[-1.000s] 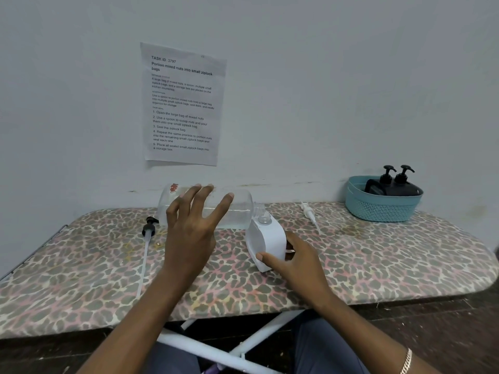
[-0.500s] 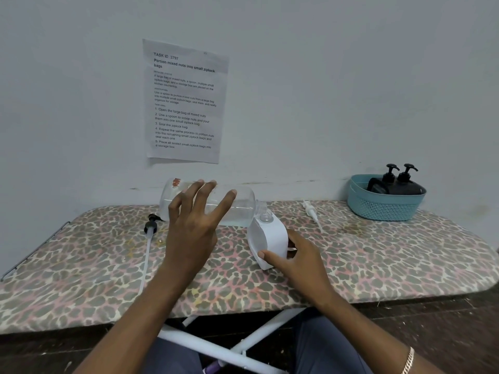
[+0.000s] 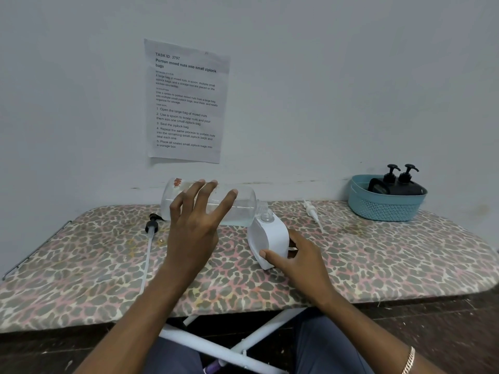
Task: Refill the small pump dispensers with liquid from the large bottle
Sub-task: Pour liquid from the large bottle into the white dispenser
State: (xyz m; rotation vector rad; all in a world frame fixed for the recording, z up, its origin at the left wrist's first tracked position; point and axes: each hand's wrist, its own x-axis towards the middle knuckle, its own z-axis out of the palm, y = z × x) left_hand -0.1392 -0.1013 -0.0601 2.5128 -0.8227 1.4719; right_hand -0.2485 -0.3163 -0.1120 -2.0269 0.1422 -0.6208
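With left hand (image 3: 193,228), fingers splayed and wrapped over it, holding the large bottle (image 3: 243,207) on its side at mid-frame, neck at the white dispenser (image 3: 270,237) mouth. With right hand (image 3: 299,259), thumb in front, gripping that dispenser on the worktop (image 3: 378,255). Far right, teal basket (image 3: 383,209).

Left hand (image 3: 193,230) holds large bottle (image 3: 243,210) sideways; right hand (image 3: 301,261) grips dispenser (image 3: 270,236).

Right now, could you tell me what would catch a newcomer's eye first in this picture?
The left hand holds a large clear bottle tipped on its side, neck by the open mouth of a small white dispenser that the right hand grips, mid-board on the leopard-print cover. At the right rear, a teal basket holds two black pump dispensers.
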